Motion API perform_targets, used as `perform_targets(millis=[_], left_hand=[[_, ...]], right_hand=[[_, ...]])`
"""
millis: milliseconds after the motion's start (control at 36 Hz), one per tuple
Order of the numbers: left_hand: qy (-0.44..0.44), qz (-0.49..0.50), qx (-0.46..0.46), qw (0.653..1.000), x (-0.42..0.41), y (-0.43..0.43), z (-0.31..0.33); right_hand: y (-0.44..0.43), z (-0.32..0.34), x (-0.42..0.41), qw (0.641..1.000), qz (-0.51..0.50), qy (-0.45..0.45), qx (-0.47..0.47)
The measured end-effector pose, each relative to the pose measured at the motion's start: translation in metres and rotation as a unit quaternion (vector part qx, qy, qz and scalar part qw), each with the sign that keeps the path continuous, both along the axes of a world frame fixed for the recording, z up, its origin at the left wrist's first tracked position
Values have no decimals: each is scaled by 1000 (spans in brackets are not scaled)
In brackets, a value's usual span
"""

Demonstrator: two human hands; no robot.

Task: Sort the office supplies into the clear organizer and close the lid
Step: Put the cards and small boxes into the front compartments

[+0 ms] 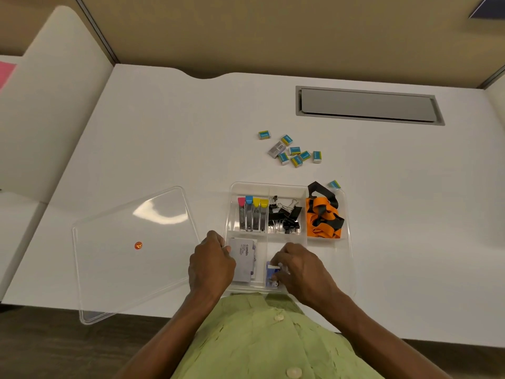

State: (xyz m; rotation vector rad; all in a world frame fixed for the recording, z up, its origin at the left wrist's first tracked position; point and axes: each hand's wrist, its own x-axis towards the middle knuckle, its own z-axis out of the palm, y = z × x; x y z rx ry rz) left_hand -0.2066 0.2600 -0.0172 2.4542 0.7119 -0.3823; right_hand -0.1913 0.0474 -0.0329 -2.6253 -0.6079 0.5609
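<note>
White desk (164, 138), far edge notched at centre; a grey cable hatch (367, 104) is set into it at far right; a clear organizer (269, 184) is placed at the near edge; a clear lid (153, 228) is laid flat to its left, askew, one corner overhanging the near edge; small blue-and-yellow erasers (294, 150) are scattered beyond the organizer, a grey packet (276, 149) among them; a single eraser (334, 184) is found just beside the organizer's far right corner.

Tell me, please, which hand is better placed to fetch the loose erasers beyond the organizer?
Probably the right hand: the erasers lie straight beyond it, while the left hand sits farther left, holding the white box.
</note>
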Motion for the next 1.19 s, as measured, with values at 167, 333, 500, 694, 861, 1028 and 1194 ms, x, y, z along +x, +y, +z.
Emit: perform_targets(millis=[167,333,500,694,861,1028,1194], left_hand=[[-2,-5,-1,1000,0,-1,0],[4,-13,1,1000,0,2,-1],[6,-17,-3,1000,-1,3,1],[-2,-16,-10,1000,-1,2,1],[-6,-22,-7,1000,-1,2,4],[5,-25,-11,1000,-1,2,6],[1,-20,-16,1000,-2,1,2]], right_hand=[[-2,6,12,982,-171,6,83],[12,8,20,979,-191,-43,61],[26,-2,7,979,-170,-89,71],[19,-7,4,975,-186,-71,96],[19,-12,5,990,-111,-77,35],[18,-5,5,991,-106,-82,13],[0,4,-6,989,-3,-84,-122]])
